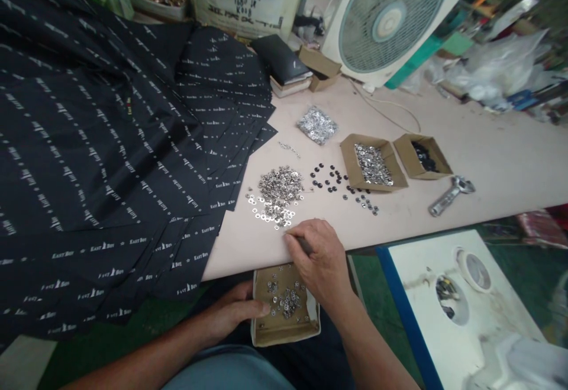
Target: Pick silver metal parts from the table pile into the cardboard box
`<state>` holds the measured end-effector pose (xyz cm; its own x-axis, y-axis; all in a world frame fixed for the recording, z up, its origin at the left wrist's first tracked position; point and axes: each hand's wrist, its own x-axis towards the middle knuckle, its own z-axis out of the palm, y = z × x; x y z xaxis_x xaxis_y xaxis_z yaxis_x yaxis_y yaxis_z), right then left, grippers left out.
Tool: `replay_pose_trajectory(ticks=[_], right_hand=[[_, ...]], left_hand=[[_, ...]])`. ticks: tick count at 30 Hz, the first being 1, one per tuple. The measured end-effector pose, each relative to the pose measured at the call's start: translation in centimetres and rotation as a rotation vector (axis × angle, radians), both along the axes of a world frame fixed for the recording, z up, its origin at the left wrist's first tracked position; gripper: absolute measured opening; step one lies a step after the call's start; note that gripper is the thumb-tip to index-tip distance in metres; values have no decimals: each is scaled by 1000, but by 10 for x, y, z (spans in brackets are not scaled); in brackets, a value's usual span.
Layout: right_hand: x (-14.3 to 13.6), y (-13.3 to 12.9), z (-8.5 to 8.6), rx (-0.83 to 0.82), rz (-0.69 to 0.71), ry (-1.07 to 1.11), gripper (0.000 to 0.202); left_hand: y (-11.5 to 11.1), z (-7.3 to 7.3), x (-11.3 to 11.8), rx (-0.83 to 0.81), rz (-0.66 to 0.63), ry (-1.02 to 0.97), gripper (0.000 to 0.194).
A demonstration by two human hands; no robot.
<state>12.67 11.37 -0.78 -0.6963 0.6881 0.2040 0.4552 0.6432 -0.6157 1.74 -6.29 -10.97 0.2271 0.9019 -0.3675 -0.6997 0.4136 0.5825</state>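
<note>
My left hand grips the left wall of a shallow cardboard box in my lap, thumb over its rim. Small silver metal snap-like pieces lie inside the box. My right hand is just above the table's front edge, its fingers curled and pinched together. Whatever is between those fingertips, if anything, is too small to make out. Just beyond them is a loose pile of small silver metal pieces, spread flat at its near edge. Black round pieces are scattered to the pile's right.
Printed black fabric covers the table's left side. Two cardboard boxes of small parts and a metal hand tool stand right of the pile. Behind are a filled plastic bag and a fan. A white machine is at the lower right.
</note>
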Motion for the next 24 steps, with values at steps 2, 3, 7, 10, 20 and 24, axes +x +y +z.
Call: replay_pose_trajectory(ticks=[2, 3, 7, 10, 20, 24], right_hand=[[2, 0, 4, -225, -101, 100, 10], [2, 0, 7, -371, -170, 167, 10], [2, 7, 12, -951, -338, 459, 18], [0, 12, 13, -1021, -330, 434, 18], [-15, 14, 4, -22, 44, -154, 16], [-16, 15, 5, 56, 67, -237, 13]], left_hand=[[0, 0, 0, 0, -4, 2, 53], [0, 0, 0, 0, -9, 1, 53], [1, -2, 1, -1, -15, 6, 55], [0, -5, 1, -1, -5, 5, 57], [1, 1, 0, -4, 1, -19, 57], [0, 0, 0, 3, -5, -18, 56]])
